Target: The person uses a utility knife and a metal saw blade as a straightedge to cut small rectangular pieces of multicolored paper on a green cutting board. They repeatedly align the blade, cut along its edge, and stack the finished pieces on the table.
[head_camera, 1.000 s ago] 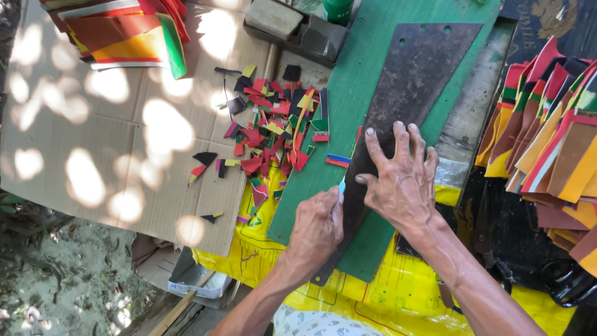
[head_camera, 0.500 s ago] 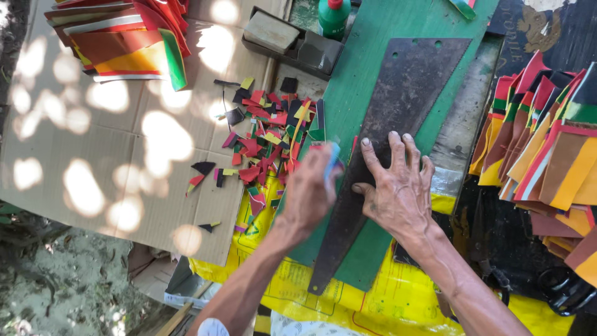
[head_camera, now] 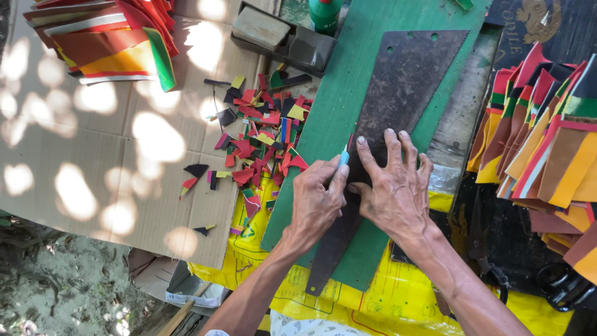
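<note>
The person's right hand (head_camera: pixel 398 190) is pressing flat, fingers spread wide and holding nothing, on a dark, rusty saw blade (head_camera: pixel 398 93) that is lying along a green board (head_camera: pixel 329 118). The left hand (head_camera: pixel 317 202) is sitting just beside it, its grip closed around a small knife with a light blue handle (head_camera: pixel 342 158), whose tip is touching the blade's left edge near the right hand's forefinger. The board is resting on a yellow plastic sheet (head_camera: pixel 385 302), which is spreading over the near edge of the tabletop. To the left of the board, a heap of red, green, yellow and black scraps (head_camera: pixel 264 134) is lying scattered on a flattened piece of cardboard (head_camera: pixel 93 162). A stack of coloured sheets (head_camera: pixel 106 37) is sitting at the far left corner, and another pile of coloured pieces (head_camera: pixel 547 143) is leaning at the right. A green bottle (head_camera: pixel 324 14) is standing at the far end of the board.
</note>
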